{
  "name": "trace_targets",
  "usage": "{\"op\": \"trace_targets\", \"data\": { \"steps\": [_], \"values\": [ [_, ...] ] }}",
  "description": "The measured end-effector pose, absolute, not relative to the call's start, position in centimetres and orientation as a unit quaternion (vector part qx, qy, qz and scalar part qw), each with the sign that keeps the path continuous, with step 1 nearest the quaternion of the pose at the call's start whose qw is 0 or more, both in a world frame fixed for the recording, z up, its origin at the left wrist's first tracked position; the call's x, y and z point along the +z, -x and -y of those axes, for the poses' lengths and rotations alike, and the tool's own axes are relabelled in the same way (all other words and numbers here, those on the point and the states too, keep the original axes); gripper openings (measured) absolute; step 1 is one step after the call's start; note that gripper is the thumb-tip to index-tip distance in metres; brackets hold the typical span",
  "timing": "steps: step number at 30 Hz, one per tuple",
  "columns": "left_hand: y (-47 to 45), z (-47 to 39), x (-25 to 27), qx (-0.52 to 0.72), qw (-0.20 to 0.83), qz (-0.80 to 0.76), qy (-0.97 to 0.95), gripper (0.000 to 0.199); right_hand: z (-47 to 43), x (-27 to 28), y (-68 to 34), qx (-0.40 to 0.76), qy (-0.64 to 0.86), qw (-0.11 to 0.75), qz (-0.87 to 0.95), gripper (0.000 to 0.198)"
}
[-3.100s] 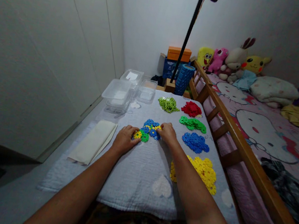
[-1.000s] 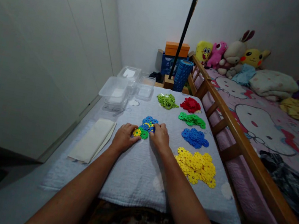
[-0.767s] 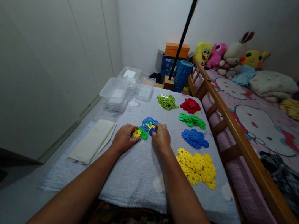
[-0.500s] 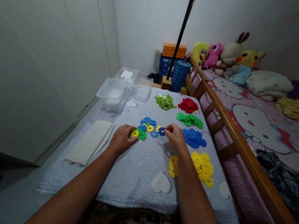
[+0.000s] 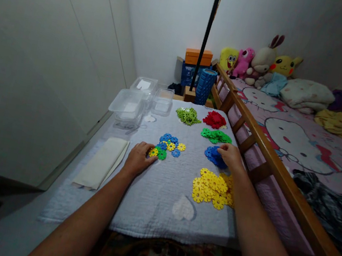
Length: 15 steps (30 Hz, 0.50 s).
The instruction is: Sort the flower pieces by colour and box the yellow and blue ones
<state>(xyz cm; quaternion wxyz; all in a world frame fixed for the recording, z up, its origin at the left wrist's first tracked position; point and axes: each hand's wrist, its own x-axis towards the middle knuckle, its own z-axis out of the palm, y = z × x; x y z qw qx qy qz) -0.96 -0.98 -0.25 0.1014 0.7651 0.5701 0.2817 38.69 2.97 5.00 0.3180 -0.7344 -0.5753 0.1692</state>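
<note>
On the cloth-covered table, several blue, yellow and green notched plastic discs form a small cluster (image 5: pixel 171 146). At its near left edge, my left hand (image 5: pixel 138 157) rests with thumb and fingers closed about a yellow disc (image 5: pixel 153 152), next to a green disc (image 5: pixel 161 154). My right hand (image 5: pixel 231 155) is over the pile of blue discs (image 5: pixel 211 153), its fingertips pinched on a blue disc (image 5: pixel 216 151) that is partly hidden. Nearer to me lies the pile of yellow discs (image 5: pixel 210 187), partly covered by my right forearm.
Green discs (image 5: pixel 216 135), red pieces (image 5: pixel 215 119) and light-green pieces (image 5: pixel 188 115) lie in piles farther back. Clear plastic boxes (image 5: pixel 128 107) stand at the back left, with a folded cream cloth (image 5: pixel 102 162) nearer. A wooden bed rail (image 5: pixel 256 134) runs along the right side.
My right hand has moved right, from the cluster to the blue pile, and the dark blue disc it held has left the cluster. My left hand has stayed in place.
</note>
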Motion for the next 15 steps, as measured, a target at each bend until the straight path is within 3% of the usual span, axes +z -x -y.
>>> {"op": "trace_targets", "data": {
  "steps": [8,15],
  "values": [
    [0.9,1.0,-0.2,0.288,0.107,-0.57,-0.762,0.035,-3.0,5.6,-37.5,0.068,0.772,0.187,0.604,0.012],
    [0.8,1.2,0.1,0.286,0.111,-0.572,-0.761,0.036,-2.4,5.8,-36.6,0.028,0.781,0.128,0.611,0.014]
  ]
}}
